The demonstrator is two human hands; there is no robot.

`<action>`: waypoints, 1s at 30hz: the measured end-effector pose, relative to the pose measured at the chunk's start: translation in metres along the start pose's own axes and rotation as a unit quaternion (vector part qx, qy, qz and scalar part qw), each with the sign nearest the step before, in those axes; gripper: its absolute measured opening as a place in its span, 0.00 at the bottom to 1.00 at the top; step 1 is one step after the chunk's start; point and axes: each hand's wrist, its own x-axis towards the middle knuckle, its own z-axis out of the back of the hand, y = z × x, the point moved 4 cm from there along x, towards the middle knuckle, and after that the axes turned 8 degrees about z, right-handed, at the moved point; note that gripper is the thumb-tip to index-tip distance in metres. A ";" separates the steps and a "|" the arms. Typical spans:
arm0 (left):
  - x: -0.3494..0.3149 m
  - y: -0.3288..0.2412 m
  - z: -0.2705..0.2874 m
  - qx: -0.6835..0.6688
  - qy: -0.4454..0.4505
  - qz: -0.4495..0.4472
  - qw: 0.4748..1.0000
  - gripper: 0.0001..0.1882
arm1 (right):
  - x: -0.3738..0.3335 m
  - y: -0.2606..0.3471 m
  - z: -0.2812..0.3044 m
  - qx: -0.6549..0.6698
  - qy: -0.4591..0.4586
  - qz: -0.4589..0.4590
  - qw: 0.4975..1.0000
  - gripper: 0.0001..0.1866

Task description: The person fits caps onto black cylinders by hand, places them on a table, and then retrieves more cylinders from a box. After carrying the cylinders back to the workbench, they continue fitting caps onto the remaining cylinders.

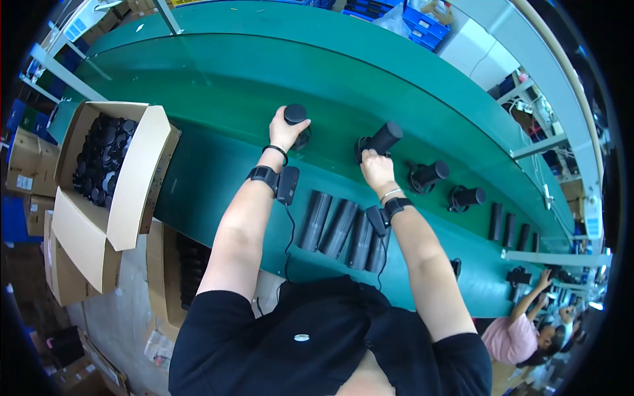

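Note:
My left hand (282,132) is closed round an upright black cylinder (295,113) with a flat round top, standing on the green conveyor belt. Its lower part is mostly hidden by the hand. To the right, my right hand (378,171) has its fingers curled at the base of a second black cylinder (388,135), which leans to the right in the view and has a wider black base. Exactly what the fingertips grip there is hidden. Several ribbed black tubes (315,220) lie side by side on the near green surface, between my forearms.
An open cardboard box (142,168) of round black caps (104,155) stands at left. Further right on the belt are two similar cylinders with bases (432,173) and several plain black tubes (496,221). A co-worker in pink (512,340) works at far right. Metal posts (167,16) rise beyond.

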 end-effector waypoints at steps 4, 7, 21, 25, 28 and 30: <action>0.009 -0.019 0.000 0.003 -0.006 -0.025 1.000 0.34 | 0.006 0.010 -0.014 -0.034 0.000 0.048 0.998 0.03; 0.019 -0.021 -0.002 0.016 -0.014 -0.024 0.999 0.32 | 0.009 0.011 -0.025 -0.047 0.001 0.059 0.997 0.02; -0.125 0.041 -0.019 0.141 0.249 0.121 0.950 0.43 | -0.113 -0.043 0.038 0.217 0.053 -0.293 0.930 0.17; -0.191 0.069 -0.033 0.133 0.319 0.108 0.932 0.46 | -0.202 -0.037 -0.021 0.400 0.125 -0.355 0.836 0.39; -0.204 0.069 -0.023 0.050 0.353 0.149 0.922 0.41 | -0.222 -0.009 -0.029 0.539 0.107 -0.370 0.749 0.48; -0.213 0.058 -0.009 -0.041 0.386 0.176 0.905 0.38 | -0.231 -0.004 -0.028 0.577 0.065 -0.373 0.723 0.46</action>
